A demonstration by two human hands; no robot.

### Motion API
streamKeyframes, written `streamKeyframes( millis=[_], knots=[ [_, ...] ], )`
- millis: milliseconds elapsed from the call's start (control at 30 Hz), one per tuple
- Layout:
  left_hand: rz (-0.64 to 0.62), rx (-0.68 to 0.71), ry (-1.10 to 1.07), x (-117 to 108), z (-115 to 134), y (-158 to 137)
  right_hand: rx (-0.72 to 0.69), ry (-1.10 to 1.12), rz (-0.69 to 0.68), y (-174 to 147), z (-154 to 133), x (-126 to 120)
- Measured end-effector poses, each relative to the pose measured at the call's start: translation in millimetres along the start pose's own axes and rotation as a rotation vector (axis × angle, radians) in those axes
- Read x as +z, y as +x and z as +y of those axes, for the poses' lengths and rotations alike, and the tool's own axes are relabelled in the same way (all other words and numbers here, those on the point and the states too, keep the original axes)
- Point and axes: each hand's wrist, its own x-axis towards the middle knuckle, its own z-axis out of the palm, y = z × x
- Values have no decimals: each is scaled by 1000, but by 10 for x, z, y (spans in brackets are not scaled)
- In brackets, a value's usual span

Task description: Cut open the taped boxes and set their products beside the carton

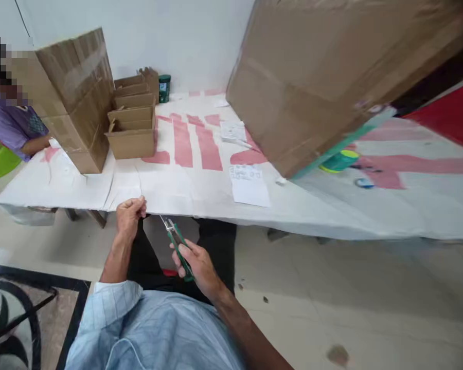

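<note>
tool (175, 236) clasped in the right grip (200, 267), by the counter's (170, 191) edge
left grip (128, 220) pressed together, anything pinched unclear; open cardboard boxes (133, 144) near a green tub (164, 88), insides partly hidden.

Carton stack (87, 97) left on table (204, 198), box (304, 77) right, paper (250, 191) between, tool (175, 239) in right hand (199, 266)

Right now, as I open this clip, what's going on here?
A person at a white-covered table grips a green cutter in the right hand, its tip pointing toward the table's near edge. The left hand is at that edge, closed in a pinch; whether it holds anything is unclear. Cardboard boxes and a sheet of paper are on the table. Another person is at the far left.
</note>
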Motion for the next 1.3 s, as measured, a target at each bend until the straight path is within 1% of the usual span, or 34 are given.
streamKeyframes(
  millis=[133, 233, 300, 367, 433, 567, 733, 800, 1067, 1167, 1300],
  knots=[
    [-213, -47, 175, -50, 15, -159, -20, -7, -11, 21, 12, 10],
    [-429, -36, 278, -2, -31, -326, -32, -7, -38, 70, 4, 16],
    [-524, -26, 295, 41, -58, -400, -36, -16, -81, 106, -11, 12],
    [-583, -49, 301, 65, -63, -417, -39, -43, -95, 132, -26, 6],
    [-570, -77, 310, 61, -48, -388, -39, -74, -76, 142, -31, 5],
    [-451, -96, 299, 17, -35, -310, -38, -94, -51, 140, -9, 30],
    [-355, -124, 237, 19, -85, -292, -39, -85, -45, 169, -20, 68],
    [-327, -113, 228, 36, -81, -294, -46, -88, -48, 185, -43, 76],
    [-321, -66, 196, 73, 14, -328, -70, -77, -64, 192, -67, 125],
    [-302, -39, 213, 70, 33, -338, -78, -72, -76, 189, -61, 154],
    [-308, -12, 249, 81, 57, -335, -108, -90, -56, 175, -55, 175]
  ],
)
